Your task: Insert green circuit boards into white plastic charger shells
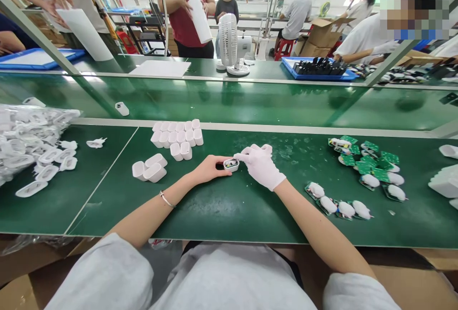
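Observation:
My bare left hand (211, 169) grips a small white plastic housing (233, 168) between thumb and fingers, just above the green bench. The housing's open top faces up and shows electronic parts inside. My right hand (263, 166), in a white glove, reaches to the housing's right rim with a fingertip; its other fingers are curled, and whether they hold anything is hidden. Left of my hands stand rows of white housings (178, 137) and a small group of similar housings (150, 169). To the right lie green circuit boards (372, 160) and several boards with white caps (338, 205).
A clear bag of white plastic parts (32, 138) lies at far left, with loose white parts (48, 172) beside it. White pieces (445, 181) sit at the right edge. Beyond the ledge stand a white fan (229, 43) and a blue tray (322, 75). Other people work behind.

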Demonstrator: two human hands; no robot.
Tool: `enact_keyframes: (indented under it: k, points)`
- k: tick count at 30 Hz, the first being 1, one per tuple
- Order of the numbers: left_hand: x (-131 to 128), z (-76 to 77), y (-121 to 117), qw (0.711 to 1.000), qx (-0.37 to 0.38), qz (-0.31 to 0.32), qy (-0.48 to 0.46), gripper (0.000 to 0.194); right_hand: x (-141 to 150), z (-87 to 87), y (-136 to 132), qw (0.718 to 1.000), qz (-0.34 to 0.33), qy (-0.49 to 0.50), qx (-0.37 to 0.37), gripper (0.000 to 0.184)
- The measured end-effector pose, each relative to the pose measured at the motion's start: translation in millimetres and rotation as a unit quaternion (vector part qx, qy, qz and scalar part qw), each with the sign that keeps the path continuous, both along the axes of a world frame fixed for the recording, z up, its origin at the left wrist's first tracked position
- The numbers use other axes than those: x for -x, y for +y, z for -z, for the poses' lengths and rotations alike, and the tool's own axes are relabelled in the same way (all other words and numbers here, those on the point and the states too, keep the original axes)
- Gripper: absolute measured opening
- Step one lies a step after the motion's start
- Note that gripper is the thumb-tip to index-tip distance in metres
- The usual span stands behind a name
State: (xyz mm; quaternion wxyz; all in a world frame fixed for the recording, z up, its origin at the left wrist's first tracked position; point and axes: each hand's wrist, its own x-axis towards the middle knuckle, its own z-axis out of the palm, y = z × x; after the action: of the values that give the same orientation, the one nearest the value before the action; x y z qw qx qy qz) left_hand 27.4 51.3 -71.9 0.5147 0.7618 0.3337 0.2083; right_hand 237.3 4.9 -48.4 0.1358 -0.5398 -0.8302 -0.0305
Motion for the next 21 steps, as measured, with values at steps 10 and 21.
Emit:
enact_keyframes:
  k: [10,21]
  points:
    - [-0.5,1.6,-3.0,1.000,-0.006,-0.019,0.004,0.054,-2.7,9.2,-16.9,0.992,0.101,0.070,0.008,0.032]
    - [2.9,4.5,1.9,0.993,-0.071,-0.019,0.097,0.093,25.5,14.3,-4.0,0.975,-0.145,0.165,0.031,0.021]
